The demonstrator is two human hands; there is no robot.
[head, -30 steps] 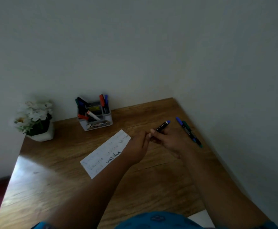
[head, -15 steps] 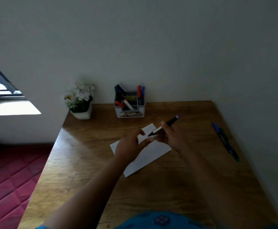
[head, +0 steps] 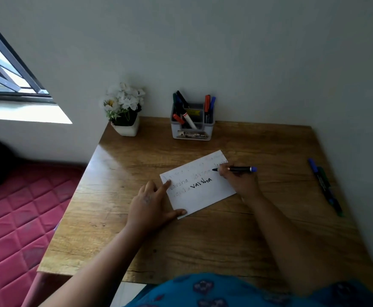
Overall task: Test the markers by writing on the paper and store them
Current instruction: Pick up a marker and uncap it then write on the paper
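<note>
- The black marker with a blue end cap lies nearly level in the right hand, its dark tip touching the upper right part of the white sheet of paper.
- The right hand's fingers are curled round the marker's barrel, close to the tip, and the heel of the hand rests at the paper's right edge.
- The paper lies tilted on the brown wooden table, with faint pale rows of handwriting and one bold black word in the lower row.
- The left hand lies flat with straight, spread fingers; the forefinger presses the paper's left edge and the thumb presses its near corner.
- Two more markers lie end to end near the table's right edge, well apart from the paper: a blue marker farther back and a dark green marker nearer.
- A grey plastic pen holder with compartments stands at the back of the table against the wall, holding several upright markers, among them red, blue, black and green ones.
- A small white square pot of white flowers stands at the table's back left corner, beside the holder.
- A red quilted mattress lies left of the table, under a barred window.
</note>
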